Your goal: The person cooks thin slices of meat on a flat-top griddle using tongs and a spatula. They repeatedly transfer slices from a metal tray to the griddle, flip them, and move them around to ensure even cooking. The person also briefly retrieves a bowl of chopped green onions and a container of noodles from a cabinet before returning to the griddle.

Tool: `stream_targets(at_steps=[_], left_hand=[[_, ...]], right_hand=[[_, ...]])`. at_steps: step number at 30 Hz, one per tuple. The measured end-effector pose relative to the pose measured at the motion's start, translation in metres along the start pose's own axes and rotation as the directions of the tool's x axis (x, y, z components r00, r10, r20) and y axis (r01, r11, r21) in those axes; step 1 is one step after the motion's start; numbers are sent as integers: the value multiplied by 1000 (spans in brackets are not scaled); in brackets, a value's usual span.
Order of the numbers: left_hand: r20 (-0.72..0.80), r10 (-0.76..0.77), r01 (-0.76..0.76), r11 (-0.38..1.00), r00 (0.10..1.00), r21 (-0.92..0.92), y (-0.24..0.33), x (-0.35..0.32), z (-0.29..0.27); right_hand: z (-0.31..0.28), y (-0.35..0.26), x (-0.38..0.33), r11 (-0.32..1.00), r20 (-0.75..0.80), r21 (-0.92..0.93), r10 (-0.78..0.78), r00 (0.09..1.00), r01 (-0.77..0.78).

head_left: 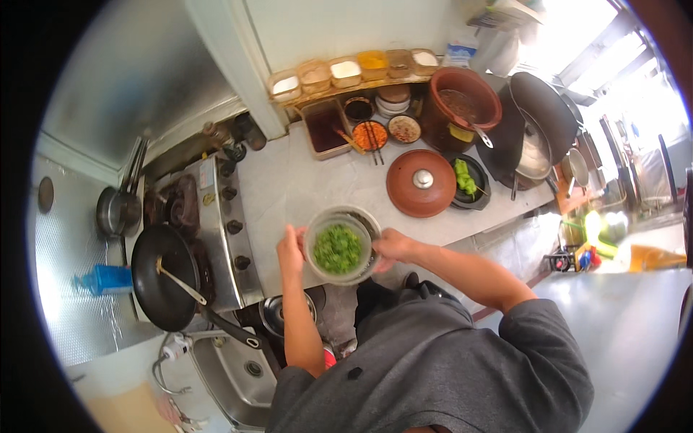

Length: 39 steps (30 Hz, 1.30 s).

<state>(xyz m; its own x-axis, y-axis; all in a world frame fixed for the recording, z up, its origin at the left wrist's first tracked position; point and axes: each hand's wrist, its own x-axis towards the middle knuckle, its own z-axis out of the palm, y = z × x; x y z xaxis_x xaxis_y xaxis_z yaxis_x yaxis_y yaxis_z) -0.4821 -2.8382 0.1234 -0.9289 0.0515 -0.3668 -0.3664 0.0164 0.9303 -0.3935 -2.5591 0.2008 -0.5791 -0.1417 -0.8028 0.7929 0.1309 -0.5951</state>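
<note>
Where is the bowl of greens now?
In the head view's middle, the bowl of greens is between the left hand and right hand, lower left of the brown lid.

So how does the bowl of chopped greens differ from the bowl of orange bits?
The bowl of chopped greens is held between the left hand and right hand; the bowl of orange bits rests on the counter.
The greens bowl looks larger in the picture; the orange one looks smaller, though it is farther from the camera.
Both are round and filled with small pieces.
</note>
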Motion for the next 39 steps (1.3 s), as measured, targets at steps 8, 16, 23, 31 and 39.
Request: stream_targets(at_steps=[8, 16, 23, 31, 39], left_hand=[[234, 123, -131, 991, 964, 20, -23, -123, 142], [647, -55, -115, 969, 761, 218, -91, -202, 357], [818, -161, -188, 932, 553, 311, -166, -279, 597], [938, -260, -527, 777, 230, 345, -270, -321, 898], [983, -72, -916, 358, 167, 182, -353, -347, 1176]], right_hand=[[-69, 168, -86, 985, -148, 170, 14, 989, 12], [-170, 361, -216, 889, -443, 407, -9, 896, 210], [-271, 543, -283, 761, -610, 572, 145, 779, 307], [-383, 702, -330, 487, -780, 626, 382, 496, 610], [-506, 797, -358, 277, -600, 735, 692, 401, 619]])
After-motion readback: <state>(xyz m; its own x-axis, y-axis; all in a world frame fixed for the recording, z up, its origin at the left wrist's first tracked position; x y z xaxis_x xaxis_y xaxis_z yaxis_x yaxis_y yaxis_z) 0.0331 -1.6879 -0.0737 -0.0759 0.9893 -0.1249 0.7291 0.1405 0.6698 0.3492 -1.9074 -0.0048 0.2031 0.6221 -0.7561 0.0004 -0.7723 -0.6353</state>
